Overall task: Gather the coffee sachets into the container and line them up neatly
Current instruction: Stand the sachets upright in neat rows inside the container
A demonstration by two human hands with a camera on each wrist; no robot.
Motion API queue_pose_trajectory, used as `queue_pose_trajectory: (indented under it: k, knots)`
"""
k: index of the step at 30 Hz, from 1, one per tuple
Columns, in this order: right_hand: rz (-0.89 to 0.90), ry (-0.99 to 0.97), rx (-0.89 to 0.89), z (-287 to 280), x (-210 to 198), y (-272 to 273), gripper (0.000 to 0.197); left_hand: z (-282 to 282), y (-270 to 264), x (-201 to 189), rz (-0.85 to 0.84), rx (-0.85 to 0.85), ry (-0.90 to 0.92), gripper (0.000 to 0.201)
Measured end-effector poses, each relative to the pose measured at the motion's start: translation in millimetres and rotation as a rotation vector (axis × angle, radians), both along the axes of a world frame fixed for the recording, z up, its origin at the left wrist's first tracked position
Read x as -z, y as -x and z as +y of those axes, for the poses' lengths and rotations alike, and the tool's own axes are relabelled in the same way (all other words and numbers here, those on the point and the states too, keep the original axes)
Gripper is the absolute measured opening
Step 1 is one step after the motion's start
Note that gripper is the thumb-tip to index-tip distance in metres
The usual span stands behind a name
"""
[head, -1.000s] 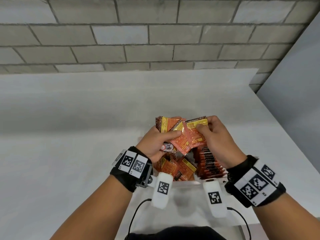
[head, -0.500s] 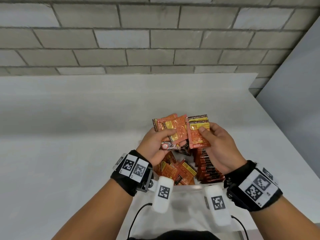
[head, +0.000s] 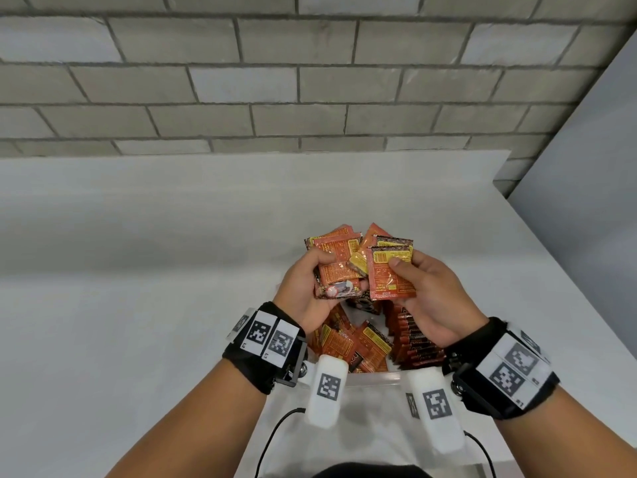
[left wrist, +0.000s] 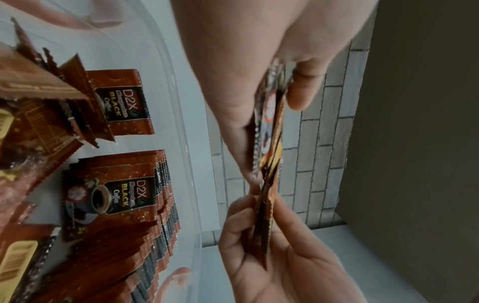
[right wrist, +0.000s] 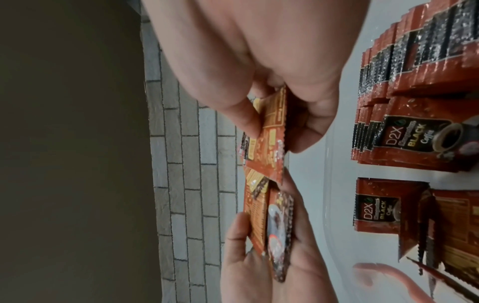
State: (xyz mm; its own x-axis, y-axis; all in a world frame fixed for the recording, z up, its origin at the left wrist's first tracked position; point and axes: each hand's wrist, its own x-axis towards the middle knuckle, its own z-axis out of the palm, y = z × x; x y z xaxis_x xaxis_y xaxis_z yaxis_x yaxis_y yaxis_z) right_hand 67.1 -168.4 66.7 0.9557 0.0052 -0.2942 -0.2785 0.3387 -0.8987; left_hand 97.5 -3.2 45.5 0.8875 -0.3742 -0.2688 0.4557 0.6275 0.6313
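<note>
Holding both hands raised together over the clear container [head: 375,377], well above its contents. Left hand [head: 305,291] curled round a fanned bunch of orange sachets [head: 336,267], thumb pressed on the printed faces, fingers wrapped behind. Right hand [head: 425,294] pinching 2 or so sachets [head: 391,276], thumb on the front, fingers behind, edges overlapping the left bunch. Seen edge-on from the left wrist: left hand [left wrist: 256,67] at top clamping the bunch [left wrist: 269,127], right hand [left wrist: 279,252] at bottom gripping the lower part. Seen from the right wrist: right hand [right wrist: 261,78] at top pinching its sachets [right wrist: 272,133], left hand [right wrist: 261,260] at bottom holding its bunch [right wrist: 269,225] with a cup picture showing.

Below, inside the container: a neat upright row of sachets [head: 415,343] on the right side, fronts reading "D2X BLACK Coffee" in the wrist views [left wrist: 122,196] [right wrist: 406,133]; a loose jumble of sachets [head: 351,343] on the left side, lying at mixed angles. Container resting on the white worktop [head: 138,270], backed by a grey brick wall [head: 275,81].

Exact count in either hand hard to tell, packets stacked and overlapping. Far rim of the container hidden behind hands and packets; near wall partly covered by the white wrist camera housings [head: 327,389]. Fingertips of both hands mostly concealed behind the packets in the head view. Possibly a reflection of fingers on the clear wall at the wrist views' edges, too faint to be sure.
</note>
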Motion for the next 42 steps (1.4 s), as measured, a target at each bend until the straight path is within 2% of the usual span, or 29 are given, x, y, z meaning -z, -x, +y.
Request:
queue_pose_trajectory:
  k: [3, 8, 12, 14, 17, 18, 21, 26, 29, 34, 39, 42]
  knots:
    - [0.025, -0.023, 0.002, -0.8, -0.9, 0.3, 0.022, -1.9, 0.5, 1.7, -0.076, -0.009, -0.03, 0.025]
    - [0.058, -0.059, 0.043, 0.6, 1.1, 0.6, 0.019, -4.5, 2.8, 4.4, -0.18, -0.049, -0.089, 0.035]
    - [0.071, -0.056, 0.027, 0.3, 0.0, 1.2, 0.021, -4.0, 4.7, 5.2, -0.197, -0.053, -0.118, 0.049]
    - [0.073, -0.045, 0.019, 0.2, -1.6, 0.9, 0.021, -3.5, 6.6, 2.3, -0.195, -0.029, -0.132, 0.046]
    - [0.08, -0.046, 0.019, -0.4, -2.4, 1.4, 0.021, -2.5, 7.0, -0.4, -0.113, -0.038, -0.12, 0.024]
    - [0.085, -0.053, 0.023, -0.6, -2.6, 1.9, 0.02, -1.8, 6.4, -1.2, -0.057, -0.049, -0.092, 0.024]
    - [0.092, -0.069, 0.045, -0.8, -3.6, 4.0, 0.017, 1.0, 5.3, 0.7, 0.033, -0.046, -0.005, 0.04]
    - [0.091, -0.104, 0.088, 1.6, -4.2, 7.4, 0.016, -0.3, 9.8, 0.3, -0.157, 0.005, -0.058, 0.044]
    - [0.094, -0.066, 0.087, 3.9, -5.0, 8.9, 0.016, -2.5, 12.3, 2.3, -0.214, 0.0, -0.079, 0.05]
    - [0.045, 0.028, 0.056, 2.9, -11.1, 10.5, 0.02, -2.4, 10.7, -1.9, -0.156, -0.02, -0.109, 0.04]
    - [-0.009, 0.099, -0.057, 7.8, -16.3, 12.8, 0.025, -1.9, 11.6, -5.7, -0.054, -0.009, -0.084, 0.06]
    - [-0.061, 0.193, -0.127, 16.4, -16.6, 13.6, 0.024, -6.0, 16.2, -6.6, -0.123, 0.079, -0.092, 0.046]
